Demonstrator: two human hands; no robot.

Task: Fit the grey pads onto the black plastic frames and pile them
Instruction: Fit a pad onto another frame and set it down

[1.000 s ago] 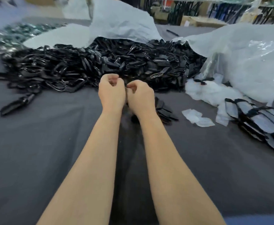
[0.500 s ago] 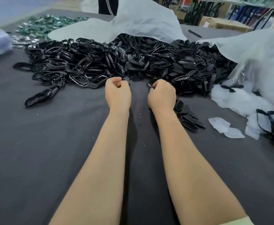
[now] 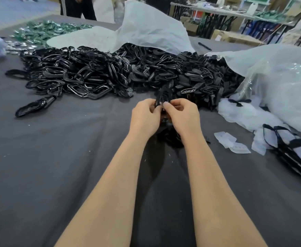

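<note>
My left hand [image 3: 144, 118] and my right hand [image 3: 182, 115] meet at the middle of the table. Together they pinch a black plastic frame [image 3: 162, 96] that stands up between the fingertips, blurred. Behind them spreads a big heap of black frames [image 3: 99, 75]. A small dark pile of black parts [image 3: 171, 138] lies under and between my wrists, mostly hidden. At the right edge lies a pile of fitted frames with grey pads [image 3: 292, 145]. Loose pale pads [image 3: 231, 142] lie to the right of my right forearm.
The table wears a dark grey cloth [image 3: 57, 157]. White plastic bags [image 3: 280, 82] lie at the right and behind the heap. Green parts [image 3: 44, 31] lie at the far left. A lone black frame [image 3: 34, 106] lies left of the hands. A person stands beyond the table.
My hands were apart half a second ago; they have come together and now hold a black frame raised between them. The camera view shifted to the right.
</note>
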